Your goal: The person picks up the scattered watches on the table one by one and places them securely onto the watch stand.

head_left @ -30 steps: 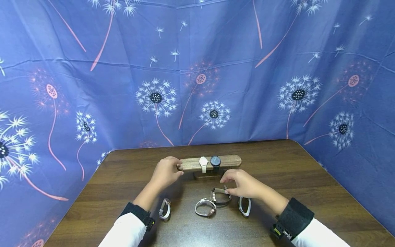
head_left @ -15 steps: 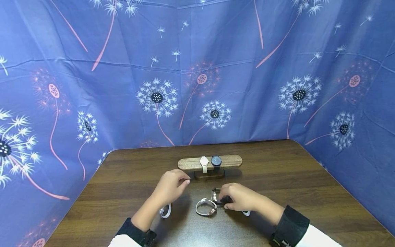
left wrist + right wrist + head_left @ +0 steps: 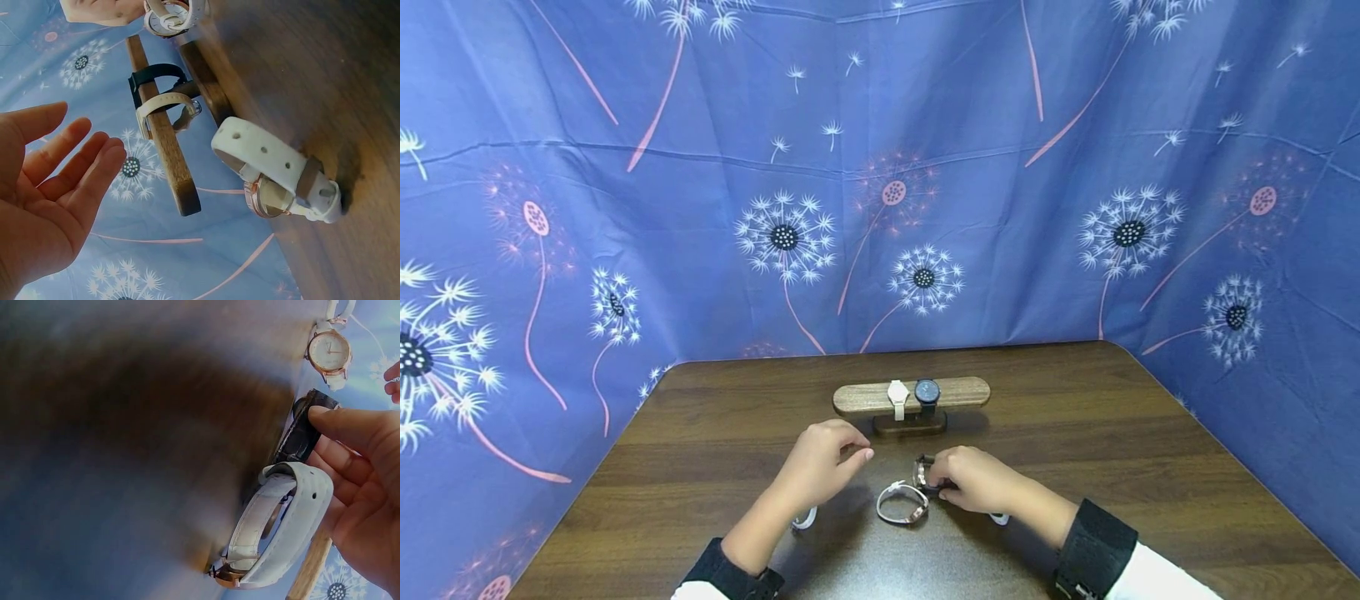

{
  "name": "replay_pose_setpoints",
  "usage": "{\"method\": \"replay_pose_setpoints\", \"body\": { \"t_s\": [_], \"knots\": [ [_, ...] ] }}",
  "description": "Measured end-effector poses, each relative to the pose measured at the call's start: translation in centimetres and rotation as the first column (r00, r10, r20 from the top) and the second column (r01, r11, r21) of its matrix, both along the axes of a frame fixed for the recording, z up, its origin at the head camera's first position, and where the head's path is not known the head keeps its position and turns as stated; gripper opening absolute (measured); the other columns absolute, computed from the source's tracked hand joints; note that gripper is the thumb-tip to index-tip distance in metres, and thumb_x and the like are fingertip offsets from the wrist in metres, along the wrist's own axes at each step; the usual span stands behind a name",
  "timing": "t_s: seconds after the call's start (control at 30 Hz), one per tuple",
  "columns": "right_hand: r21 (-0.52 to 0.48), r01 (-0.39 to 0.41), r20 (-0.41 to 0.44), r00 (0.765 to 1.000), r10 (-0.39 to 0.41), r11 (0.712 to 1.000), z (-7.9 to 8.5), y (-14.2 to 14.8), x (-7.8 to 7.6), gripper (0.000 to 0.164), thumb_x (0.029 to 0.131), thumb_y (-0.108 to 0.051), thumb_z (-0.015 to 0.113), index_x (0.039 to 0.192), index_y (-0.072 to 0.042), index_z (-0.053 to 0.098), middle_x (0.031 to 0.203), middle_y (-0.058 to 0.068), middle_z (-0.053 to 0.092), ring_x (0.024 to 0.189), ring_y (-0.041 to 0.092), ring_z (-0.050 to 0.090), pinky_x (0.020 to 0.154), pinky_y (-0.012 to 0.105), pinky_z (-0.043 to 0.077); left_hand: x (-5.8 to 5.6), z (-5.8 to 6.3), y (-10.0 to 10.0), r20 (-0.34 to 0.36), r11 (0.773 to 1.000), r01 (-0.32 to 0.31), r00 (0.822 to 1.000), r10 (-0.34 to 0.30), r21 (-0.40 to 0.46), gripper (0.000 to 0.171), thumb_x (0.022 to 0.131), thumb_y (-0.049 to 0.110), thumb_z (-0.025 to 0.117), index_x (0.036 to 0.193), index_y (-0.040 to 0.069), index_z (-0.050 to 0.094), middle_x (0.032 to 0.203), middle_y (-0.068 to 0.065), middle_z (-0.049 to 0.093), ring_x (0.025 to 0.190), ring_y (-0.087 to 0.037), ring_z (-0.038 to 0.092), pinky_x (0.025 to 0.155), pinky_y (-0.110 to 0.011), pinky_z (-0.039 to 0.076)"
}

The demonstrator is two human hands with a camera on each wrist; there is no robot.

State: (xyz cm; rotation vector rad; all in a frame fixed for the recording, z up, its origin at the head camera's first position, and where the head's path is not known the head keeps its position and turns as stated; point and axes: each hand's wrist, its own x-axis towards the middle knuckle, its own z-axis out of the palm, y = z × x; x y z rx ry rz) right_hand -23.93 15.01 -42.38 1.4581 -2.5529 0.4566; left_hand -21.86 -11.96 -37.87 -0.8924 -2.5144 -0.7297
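"Gripping what, exactly, is the right hand (image 3: 977, 481)?"

"The dark-strapped watch (image 3: 301, 437). It sits at that hand's fingertips, between the two hands; the right-wrist view shows the thumb laid on its strap and fingers behind. Whether it is off the table (image 3: 715, 433) yet, I cannot tell."

"And what is different?"

"In the picture from a second ago, the right fingers are just above this watch, and the left hand (image 3: 823, 460) is at one end of the wooden stand (image 3: 859, 400). Now the right hand has its hold, and the left is back from the stand, holding nothing, its fingers loosely extended."

"Meaning?"

"As I judge it, the work passes from the stand to this one watch, and the left hand is free to help."

"What lies close by?"

"A white-strapped watch (image 3: 917, 515), looped, just on the person's side of the right fingertips. It is beside the dark one; I cannot tell whether they touch. A second white watch (image 3: 303, 519) is mostly hidden by the right hand in the head view, and a third white watch (image 3: 256, 147) by the left wrist."

"Farther off?"

"Beyond both hands, the stand's bar carries a pale watch (image 3: 897, 392) and a black watch (image 3: 927, 391), side by side. Past that hangs a blue dandelion cloth (image 3: 700, 267)."
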Motion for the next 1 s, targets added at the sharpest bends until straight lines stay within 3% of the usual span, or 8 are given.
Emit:
{"method": "replay_pose_setpoints", "body": {
  "t_s": [0.17,0.47,0.67,0.83,1.0],
  "knots": [
    [-0.004,0.005,-0.016,1.0,-0.005,1.0,0.0,-0.1,0.0,0.025,0.069,0.005,0.079,0.073,-0.013,0.062,0.07,-0.01,0.055,0.065,-0.002,0.045,0.056,0.015,0.041,0.1,0.0,0.0,0.007,1.0,-0.003,1.0,0.003,0.005,0.008,0.088,0.017,0.073,0.086,0.009,0.073,0.086,0.002,0.069,0.076,-0.007,0.059,0.065,-0.026,0.051],
    [-0.04,0.052,-0.061,0.997,-0.055,0.998,0.4,0.0,-0.1,0.019,0.071,0.004,0.079,0.081,-0.01,0.071,0.078,-0.005,0.066,0.074,0.005,0.062,0.067,0.023,0.053,0.1,-0.1,-0.1,-0.01,1.0,-0.015,1.0,0.015,0.013,0.007,0.086,0.017,0.073,0.084,0.01,0.073,0.084,0.004,0.069,0.075,-0.007,0.059,0.066,-0.026,0.051],
    [-0.125,0.076,-0.074,0.994,-0.086,0.989,0.9,0.2,-0.4,0.018,0.073,0.003,0.078,0.083,-0.009,0.072,0.083,-0.004,0.067,0.078,0.009,0.064,0.07,0.027,0.055,0.0,-0.2,-0.1,-0.015,0.999,-0.007,1.0,0.007,0.032,0.006,0.085,0.015,0.074,0.083,0.01,0.073,0.085,0.003,0.069,0.076,-0.008,0.06,0.066,-0.027,0.052],
    [-0.274,0.049,-0.13,0.988,-0.088,0.961,1.4,0.0,-0.6,0.02,0.071,0.005,0.079,0.082,-0.009,0.071,0.082,-0.004,0.067,0.075,0.01,0.063,0.068,0.027,0.054,-0.2,-0.3,0.0,-0.04,0.999,0.003,0.999,-0.001,0.05,0.004,0.082,0.013,0.075,0.084,0.01,0.074,0.084,0.003,0.069,0.074,-0.009,0.06,0.065,-0.026,0.051],
    [-0.444,0.053,-0.115,0.987,-0.115,0.894,1.6,-0.3,-0.4,0.023,0.068,0.009,0.081,0.083,-0.007,0.072,0.083,0.0,0.071,0.076,0.014,0.066,0.072,0.026,0.056,-0.1,-0.1,0.2,-0.026,0.996,0.008,1.0,-0.006,0.092,0.01,0.081,0.012,0.077,0.09,0.008,0.074,0.09,-0.001,0.07,0.079,-0.015,0.065,0.069,-0.027,0.054]
  ]
}}
